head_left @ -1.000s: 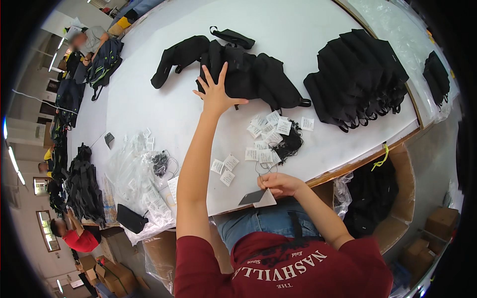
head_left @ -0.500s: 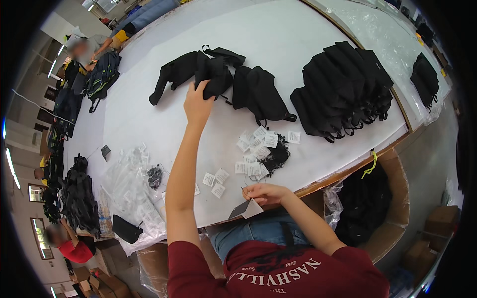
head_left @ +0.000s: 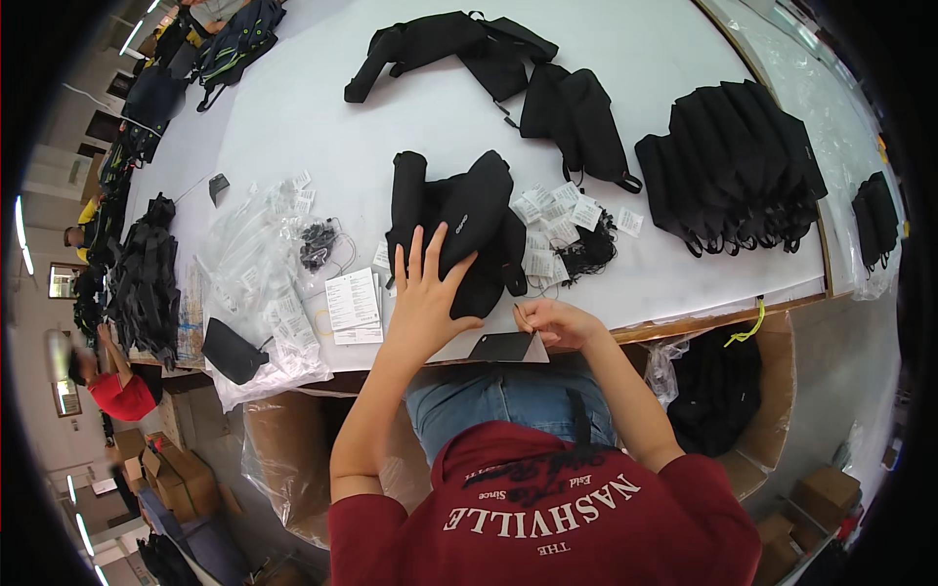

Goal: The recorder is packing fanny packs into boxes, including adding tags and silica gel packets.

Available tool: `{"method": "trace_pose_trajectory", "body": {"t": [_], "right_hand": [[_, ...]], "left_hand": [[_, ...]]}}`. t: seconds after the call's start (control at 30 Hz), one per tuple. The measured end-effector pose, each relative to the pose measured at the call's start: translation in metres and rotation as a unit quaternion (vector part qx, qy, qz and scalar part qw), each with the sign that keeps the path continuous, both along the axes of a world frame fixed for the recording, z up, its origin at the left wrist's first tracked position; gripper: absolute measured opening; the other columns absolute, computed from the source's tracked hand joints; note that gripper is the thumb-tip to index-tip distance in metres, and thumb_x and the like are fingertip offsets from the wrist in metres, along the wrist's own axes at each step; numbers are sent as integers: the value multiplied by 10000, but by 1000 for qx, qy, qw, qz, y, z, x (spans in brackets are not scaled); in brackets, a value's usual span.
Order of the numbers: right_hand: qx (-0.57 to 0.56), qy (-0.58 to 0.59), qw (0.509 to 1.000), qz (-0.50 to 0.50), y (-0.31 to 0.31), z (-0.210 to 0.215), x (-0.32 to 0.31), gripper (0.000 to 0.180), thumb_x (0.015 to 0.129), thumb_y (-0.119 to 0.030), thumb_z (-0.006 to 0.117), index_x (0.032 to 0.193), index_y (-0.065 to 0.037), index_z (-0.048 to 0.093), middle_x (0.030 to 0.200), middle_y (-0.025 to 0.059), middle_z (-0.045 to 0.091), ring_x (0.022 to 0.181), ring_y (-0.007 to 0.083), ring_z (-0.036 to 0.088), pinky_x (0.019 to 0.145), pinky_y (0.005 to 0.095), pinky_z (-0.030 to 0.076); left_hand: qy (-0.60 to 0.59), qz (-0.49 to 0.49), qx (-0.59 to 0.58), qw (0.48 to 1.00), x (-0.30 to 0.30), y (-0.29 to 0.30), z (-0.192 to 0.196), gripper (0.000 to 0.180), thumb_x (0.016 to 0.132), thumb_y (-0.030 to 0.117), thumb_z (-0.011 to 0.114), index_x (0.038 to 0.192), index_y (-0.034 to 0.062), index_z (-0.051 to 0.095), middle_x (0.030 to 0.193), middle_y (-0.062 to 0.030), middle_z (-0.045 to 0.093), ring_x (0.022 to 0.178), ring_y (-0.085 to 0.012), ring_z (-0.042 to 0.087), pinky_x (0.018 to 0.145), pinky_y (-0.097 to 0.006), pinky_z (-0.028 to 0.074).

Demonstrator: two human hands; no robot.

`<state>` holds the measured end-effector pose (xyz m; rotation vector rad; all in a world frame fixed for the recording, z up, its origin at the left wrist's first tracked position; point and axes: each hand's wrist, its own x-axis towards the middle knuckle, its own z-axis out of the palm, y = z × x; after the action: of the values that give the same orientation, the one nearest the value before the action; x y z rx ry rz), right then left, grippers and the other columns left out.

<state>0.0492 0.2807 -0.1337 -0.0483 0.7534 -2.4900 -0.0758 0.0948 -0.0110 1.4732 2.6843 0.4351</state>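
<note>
Black bag [head_left: 479,210], single by the look of it, on the white table [head_left: 322,127], under one left hand [head_left: 425,308]: spreads all five digits wide over the near part, with no grip to be seen. On the bag's near right, one right hand [head_left: 557,324]: pinches one dark-and-white hang tag [head_left: 503,347] between thumb and fingertips. Just left of the bag, one stack of white printed cards [head_left: 354,305], number unclear. Just right, one pile of white labels [head_left: 584,213], too overlapped to count, plus one bundle of black cords [head_left: 591,251]. Farther left of the bag, a second cord bundle [head_left: 318,244] and one small black pouch [head_left: 233,350]. Beyond the bag, one loose group of black pieces [head_left: 586,122]; well right, one overlapping row of bags [head_left: 733,166], neither countable.
</note>
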Motion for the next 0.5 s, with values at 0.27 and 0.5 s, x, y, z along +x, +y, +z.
{"method": "trace_pose_trajectory", "body": {"t": [0.27, 0.5], "right_hand": [[95, 27, 995, -23, 10, 24, 28, 266, 814, -268, 648, 801, -29, 531, 723, -10, 480, 475, 28, 348, 407, 183, 232], [188, 10, 976, -109, 33, 53, 63, 242, 813, -241, 645, 769, -27, 541, 648, -31, 471, 473, 15, 333, 407, 181, 215]], "left_hand": [[33, -69, 116, 990, 21, 43, -38, 382, 747, 104, 637, 1126, 150, 632, 1437, -140, 362, 1356, -359, 275, 1120, -513, 175], [80, -28, 137, 987, 33, 65, -72, 310, 705, 97, 650, 1001, 186, 678, 1431, -109, 375, 1354, -339, 269, 1119, -501, 162]]}}
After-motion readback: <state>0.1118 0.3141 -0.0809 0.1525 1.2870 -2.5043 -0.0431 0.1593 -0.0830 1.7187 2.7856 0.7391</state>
